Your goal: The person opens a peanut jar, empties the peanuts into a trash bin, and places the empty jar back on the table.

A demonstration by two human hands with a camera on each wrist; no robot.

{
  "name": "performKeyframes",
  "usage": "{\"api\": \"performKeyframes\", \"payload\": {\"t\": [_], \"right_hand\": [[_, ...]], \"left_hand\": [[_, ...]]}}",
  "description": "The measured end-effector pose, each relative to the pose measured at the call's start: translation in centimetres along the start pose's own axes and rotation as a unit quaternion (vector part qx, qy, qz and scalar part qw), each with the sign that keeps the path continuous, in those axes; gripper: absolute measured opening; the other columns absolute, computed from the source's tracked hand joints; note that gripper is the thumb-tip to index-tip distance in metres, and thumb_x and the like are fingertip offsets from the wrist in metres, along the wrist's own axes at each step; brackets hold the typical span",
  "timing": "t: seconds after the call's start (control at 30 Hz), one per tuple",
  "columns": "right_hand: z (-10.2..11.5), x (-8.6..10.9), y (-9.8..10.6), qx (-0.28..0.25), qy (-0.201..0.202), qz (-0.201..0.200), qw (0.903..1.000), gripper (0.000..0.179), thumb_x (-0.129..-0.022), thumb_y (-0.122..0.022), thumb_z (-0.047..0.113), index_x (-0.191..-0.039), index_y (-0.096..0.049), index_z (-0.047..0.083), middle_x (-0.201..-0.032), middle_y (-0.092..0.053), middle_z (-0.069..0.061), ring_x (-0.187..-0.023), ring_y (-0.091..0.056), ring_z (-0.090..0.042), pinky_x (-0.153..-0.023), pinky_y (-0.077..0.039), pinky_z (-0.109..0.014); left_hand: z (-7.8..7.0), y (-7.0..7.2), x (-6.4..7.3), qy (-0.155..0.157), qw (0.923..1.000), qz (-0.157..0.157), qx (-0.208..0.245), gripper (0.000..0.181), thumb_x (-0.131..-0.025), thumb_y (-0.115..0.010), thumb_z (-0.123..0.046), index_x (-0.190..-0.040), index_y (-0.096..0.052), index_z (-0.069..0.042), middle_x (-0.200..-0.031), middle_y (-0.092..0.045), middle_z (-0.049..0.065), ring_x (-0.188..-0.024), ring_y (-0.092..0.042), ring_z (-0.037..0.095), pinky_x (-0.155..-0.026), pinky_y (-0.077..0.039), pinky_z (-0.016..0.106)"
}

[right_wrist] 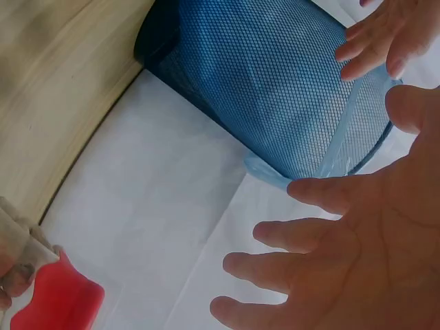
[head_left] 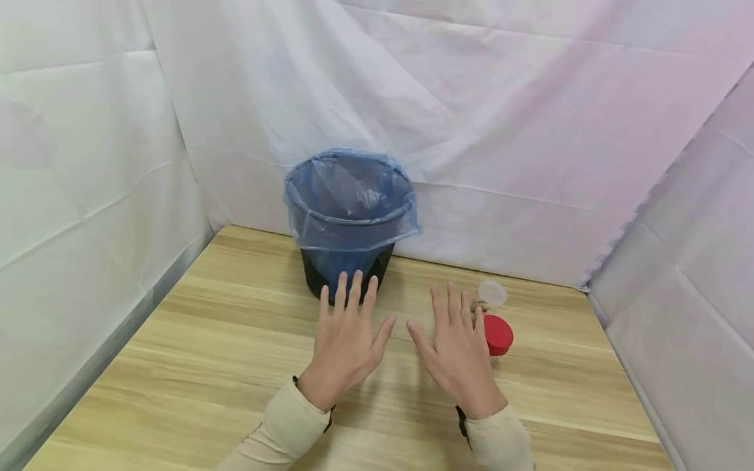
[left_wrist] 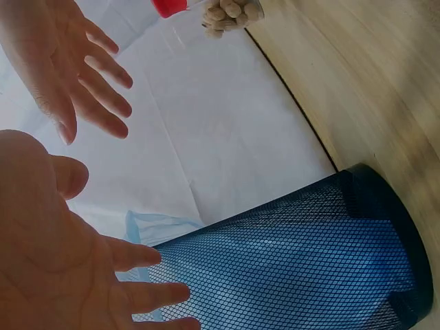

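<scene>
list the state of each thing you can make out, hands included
left hand: fingers spread, empty
right hand: fingers spread, empty
mesh bin: upright, lined
blue bag: open, draped over bin rim
clear container: holding brown pieces
red lid: can't tell whether fastened

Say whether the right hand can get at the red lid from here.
Probably yes: the right hand is empty and spread open, and the red lid sits right beside it in the head view, with nothing visible between them. The bin stands clear, off to the left.
</scene>
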State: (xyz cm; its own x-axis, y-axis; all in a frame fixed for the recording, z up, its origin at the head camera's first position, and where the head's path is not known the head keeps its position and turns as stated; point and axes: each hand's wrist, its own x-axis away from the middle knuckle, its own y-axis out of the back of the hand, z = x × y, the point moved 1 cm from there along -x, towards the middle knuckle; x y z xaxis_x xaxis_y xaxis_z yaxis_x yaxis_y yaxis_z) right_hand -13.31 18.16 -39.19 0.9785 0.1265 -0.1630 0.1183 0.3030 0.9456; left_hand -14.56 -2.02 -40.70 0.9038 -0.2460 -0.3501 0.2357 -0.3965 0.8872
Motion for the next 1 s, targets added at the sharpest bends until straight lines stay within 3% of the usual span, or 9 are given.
{"api": "performKeyframes", "payload": {"t": [0.43, 0.63, 0.73, 0.87, 1.0], "right_hand": [[-2.9, 0.1, 1.7, -0.018, -0.027, -0.04, 0.9987, 0.077, -0.113, -0.042, 0.057, -0.171, -0.03, 0.008, -0.177, -0.017, -0.029, -0.164, -0.017, -0.052, -0.128, -0.013, -0.076], [-4.8, 0.6, 1.5, -0.009, -0.037, -0.082, 0.9959, 0.065, -0.114, -0.049, 0.047, -0.165, -0.042, 0.006, -0.171, -0.03, -0.031, -0.152, -0.036, -0.056, -0.124, -0.025, -0.072], [-5.8, 1.0, 1.2, 0.007, -0.048, -0.094, 0.9944, 0.061, -0.113, -0.052, 0.043, -0.161, -0.047, 0.005, -0.167, -0.035, -0.034, -0.15, -0.037, -0.056, -0.12, -0.03, -0.072], [-6.6, 1.4, 0.9, 0.021, -0.071, -0.079, 0.9941, 0.057, -0.112, -0.055, 0.038, -0.157, -0.05, 0.004, -0.166, -0.036, -0.036, -0.15, -0.036, -0.057, -0.117, -0.033, -0.075], [-7.0, 1.6, 0.6, 0.016, -0.104, -0.041, 0.9936, 0.053, -0.112, -0.056, 0.034, -0.154, -0.055, 0.003, -0.167, -0.036, -0.034, -0.149, -0.039, -0.057, -0.114, -0.037, -0.077]], "left_hand": [[0.1, -0.5, 0.1, -0.001, 1.0, -0.006, -0.002, 0.073, -0.113, -0.044, -0.054, -0.169, -0.035, -0.008, -0.174, -0.033, 0.024, -0.163, -0.025, 0.048, -0.129, -0.021, 0.072], [0.2, -0.3, 0.1, 0.001, 0.9999, -0.011, 0.0, 0.072, -0.113, -0.045, -0.053, -0.169, -0.035, -0.009, -0.173, -0.033, 0.025, -0.163, -0.025, 0.048, -0.129, -0.022, 0.072], [0.2, -0.3, 0.1, 0.002, 1.0, -0.009, 0.003, 0.072, -0.113, -0.045, -0.053, -0.169, -0.035, -0.008, -0.173, -0.033, 0.025, -0.163, -0.026, 0.048, -0.129, -0.022, 0.072], [0.3, -0.3, 0.1, 0.003, 1.0, -0.008, 0.005, 0.072, -0.113, -0.045, -0.053, -0.168, -0.036, -0.008, -0.173, -0.034, 0.025, -0.162, -0.027, 0.049, -0.129, -0.022, 0.072], [0.3, -0.3, 0.1, 0.004, 0.9999, -0.008, 0.007, 0.071, -0.113, -0.045, -0.053, -0.168, -0.037, -0.008, -0.173, -0.034, 0.025, -0.162, -0.028, 0.049, -0.129, -0.022, 0.072]]}}
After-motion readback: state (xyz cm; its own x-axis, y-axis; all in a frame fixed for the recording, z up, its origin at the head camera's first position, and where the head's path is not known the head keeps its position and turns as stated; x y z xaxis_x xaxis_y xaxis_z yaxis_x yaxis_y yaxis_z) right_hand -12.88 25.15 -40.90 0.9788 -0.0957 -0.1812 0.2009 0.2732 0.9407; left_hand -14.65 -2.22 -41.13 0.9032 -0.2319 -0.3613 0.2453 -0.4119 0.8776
